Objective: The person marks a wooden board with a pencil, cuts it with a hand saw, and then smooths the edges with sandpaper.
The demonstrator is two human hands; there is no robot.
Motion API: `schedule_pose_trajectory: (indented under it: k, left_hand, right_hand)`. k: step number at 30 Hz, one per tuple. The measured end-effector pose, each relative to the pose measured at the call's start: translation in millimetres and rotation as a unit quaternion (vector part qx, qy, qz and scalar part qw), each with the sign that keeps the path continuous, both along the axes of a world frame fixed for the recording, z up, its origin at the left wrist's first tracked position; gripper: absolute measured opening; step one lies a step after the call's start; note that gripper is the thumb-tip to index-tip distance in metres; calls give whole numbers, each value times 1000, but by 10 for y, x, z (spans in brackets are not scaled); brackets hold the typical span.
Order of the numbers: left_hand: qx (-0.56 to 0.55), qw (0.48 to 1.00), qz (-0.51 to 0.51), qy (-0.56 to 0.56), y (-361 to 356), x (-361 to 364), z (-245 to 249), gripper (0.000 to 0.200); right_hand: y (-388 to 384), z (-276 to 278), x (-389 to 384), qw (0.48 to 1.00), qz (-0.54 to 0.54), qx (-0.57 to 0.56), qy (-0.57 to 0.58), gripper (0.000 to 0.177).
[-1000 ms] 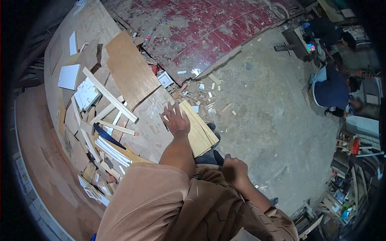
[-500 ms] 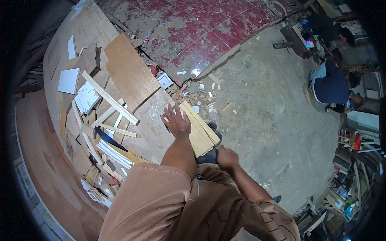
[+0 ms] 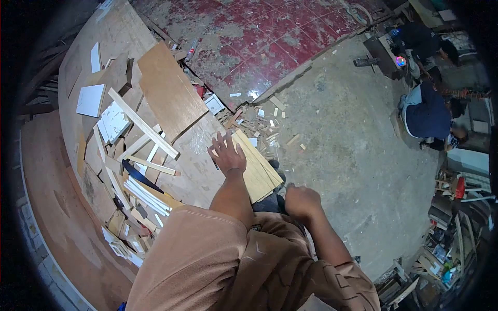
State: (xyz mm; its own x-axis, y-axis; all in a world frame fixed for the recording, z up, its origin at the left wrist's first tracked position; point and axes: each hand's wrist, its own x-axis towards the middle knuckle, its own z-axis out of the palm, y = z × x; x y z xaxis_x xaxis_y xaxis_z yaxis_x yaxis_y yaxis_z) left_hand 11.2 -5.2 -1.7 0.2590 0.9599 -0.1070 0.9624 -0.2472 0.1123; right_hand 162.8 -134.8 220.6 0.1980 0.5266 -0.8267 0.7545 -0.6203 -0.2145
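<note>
1. Left hand [image 3: 226, 154]: grip spread, fingers splayed, palm flat on the 11 o'clock end of the pale board stack [image 3: 262, 171].
2. Pale board stack: lies on the surface [image 3: 194, 173] at its floor-side edge, long axis running 11 to 5 o'clock.
3. Right hand [image 3: 302, 199]: grip curled shut with nothing seen in it, off the stack at its 4 o'clock; the left hand is the nearer.

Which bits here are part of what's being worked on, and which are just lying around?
In hand: left hand spread flat on the pale yellow wooden board at the bench edge; right hand fisted, off the board.
Lying about: large brown plywood sheet; white square panel; long pale wooden batten; small wood offcuts on the floor.
</note>
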Motion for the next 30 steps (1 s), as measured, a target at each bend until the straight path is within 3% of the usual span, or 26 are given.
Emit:
schedule_pose_trajectory:
  k: [5,6,11,13,19,21,24,27,30]
  left_hand:
    - [10,1000,3,12,-13,18,3,63]
    - [7,1000,0,11,-10,27,18,63]
    - [12,1000,-4,-2,-10,1,5,69]
    - [16,1000,-4,9,3,9,-26,71]
    - [-31,999,3,17,-3,44,78,81]
    - [-16,1000,1,18,-7,34,54,79]
    - [-8,1000,2,15,-12,28,20,77]
    - [10,1000,-1,12,-14,1,-59,74]
    - [-6,1000,5,6,-5,21,3,72]
  right_hand:
    - [-478,-327,-301,995,-28,91,-36,21]
    - [-541,-524,-369,987,-7,151,-55,18]
    - [-386,-1439,-690,985,-59,150,-61,18]
    - [-389,-1432,-668,989,-69,117,-63,18]
    - [-725,-964,-384,975,-55,184,-112,16]
    - [-656,-709,-375,978,-107,155,-85,18]
    - [-501,-1063,-464,983,-64,160,-61,16]
    - [-117,-1655,-585,977,-87,167,-104,18]
    - [-7,-1870,-561,976,-85,181,-86,20]
